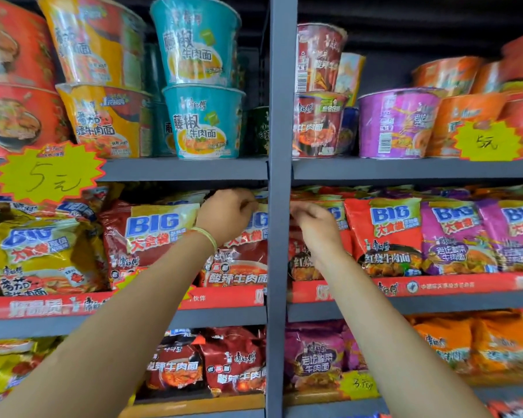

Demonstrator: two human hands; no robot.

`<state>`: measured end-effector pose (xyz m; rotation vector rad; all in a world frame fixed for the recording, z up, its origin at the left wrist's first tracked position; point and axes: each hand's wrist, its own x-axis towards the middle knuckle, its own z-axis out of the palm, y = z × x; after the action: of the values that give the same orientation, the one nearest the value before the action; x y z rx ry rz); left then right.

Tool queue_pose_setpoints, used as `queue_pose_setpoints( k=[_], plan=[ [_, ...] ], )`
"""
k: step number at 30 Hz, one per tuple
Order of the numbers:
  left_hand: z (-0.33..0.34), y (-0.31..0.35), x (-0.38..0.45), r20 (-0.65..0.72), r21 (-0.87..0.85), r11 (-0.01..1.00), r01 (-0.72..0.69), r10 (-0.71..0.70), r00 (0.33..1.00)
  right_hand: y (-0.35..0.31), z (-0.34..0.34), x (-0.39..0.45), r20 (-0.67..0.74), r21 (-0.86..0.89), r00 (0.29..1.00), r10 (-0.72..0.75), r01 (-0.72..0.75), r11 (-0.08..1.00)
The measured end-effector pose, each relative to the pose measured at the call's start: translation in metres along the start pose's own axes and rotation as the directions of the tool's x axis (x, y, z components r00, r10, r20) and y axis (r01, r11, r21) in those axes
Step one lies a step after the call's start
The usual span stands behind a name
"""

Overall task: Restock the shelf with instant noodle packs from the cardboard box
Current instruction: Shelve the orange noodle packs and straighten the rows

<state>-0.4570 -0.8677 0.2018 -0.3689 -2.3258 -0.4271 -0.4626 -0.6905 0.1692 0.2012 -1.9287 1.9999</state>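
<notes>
Noodle pack (248, 236) gripped by left hand (227, 214)

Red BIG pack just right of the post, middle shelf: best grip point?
Pinch the flat top seam of the red BIG pack, coming from the front and above. It stands upright, wedged between neighbouring packs, and a red tray lip covers its bottom edge, so only the top is free.

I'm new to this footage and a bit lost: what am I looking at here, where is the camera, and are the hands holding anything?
There is one picture, from a camera worn on a person's head, facing a grey shelf unit. No robot: two bare arms reach up. The left hand, with a wristband, has its fingers curled at the top of a red noodle pack. The right hand reaches to a red pack across the post; its grip is too blurred to judge. Noodle bowls stand above. No cardboard box shows.
</notes>
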Motion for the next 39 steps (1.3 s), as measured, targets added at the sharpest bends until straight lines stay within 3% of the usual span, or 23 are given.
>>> queue_pose_setpoints(
  k=[8, 12, 15, 18, 21, 24, 28, 34, 39],
  plan=[
    [0.005, 0.004, -0.005, -0.019, -0.080, 0.995, 0.063, -0.064, 0.998, -0.003, -0.001, 0.008, 0.057, 0.027, 0.998, 0.024, -0.026, 0.999],
    [0.002, 0.008, -0.009, -0.035, -0.041, 0.999, 0.020, -0.021, 0.999, -0.005, -0.005, 0.008, 0.055, 0.042, 0.998, 0.035, -0.037, 0.998],
    [0.000, 0.006, -0.024, -0.195, 0.298, 0.943, -0.149, 0.213, 0.957, -0.007, -0.010, 0.006, 0.074, 0.064, 0.997, 0.030, -0.035, 0.997],
    [0.008, 0.003, -0.052, -0.218, 0.418, 0.857, -0.303, 0.418, 0.882, -0.008, -0.015, 0.004, 0.089, 0.104, 0.996, 0.030, -0.040, 0.994],
    [0.027, -0.009, -0.073, -0.027, 0.464, 0.839, -0.283, 0.333, 0.943, -0.004, -0.017, -0.002, 0.116, 0.136, 0.991, 0.072, -0.087, 0.987],
    [0.038, -0.017, -0.078, 0.098, 0.506, 0.814, -0.285, 0.274, 0.957, 0.001, -0.015, -0.006, 0.118, 0.085, 0.990, 0.083, -0.093, 0.992],
    [0.043, -0.023, -0.075, 0.109, 0.521, 0.800, -0.297, 0.283, 0.953, -0.005, -0.010, -0.001, 0.073, -0.037, 0.994, 0.079, -0.076, 0.996],
    [0.049, -0.020, -0.070, 0.099, 0.529, 0.810, -0.255, 0.239, 0.966, -0.008, -0.003, 0.004, -0.008, -0.076, 0.998, 0.057, -0.057, 0.995],
    [0.049, -0.025, -0.074, 0.094, 0.510, 0.821, -0.257, 0.244, 0.965, -0.014, -0.004, 0.003, 0.046, -0.160, 0.997, 0.068, -0.060, 0.985]
  ],
)
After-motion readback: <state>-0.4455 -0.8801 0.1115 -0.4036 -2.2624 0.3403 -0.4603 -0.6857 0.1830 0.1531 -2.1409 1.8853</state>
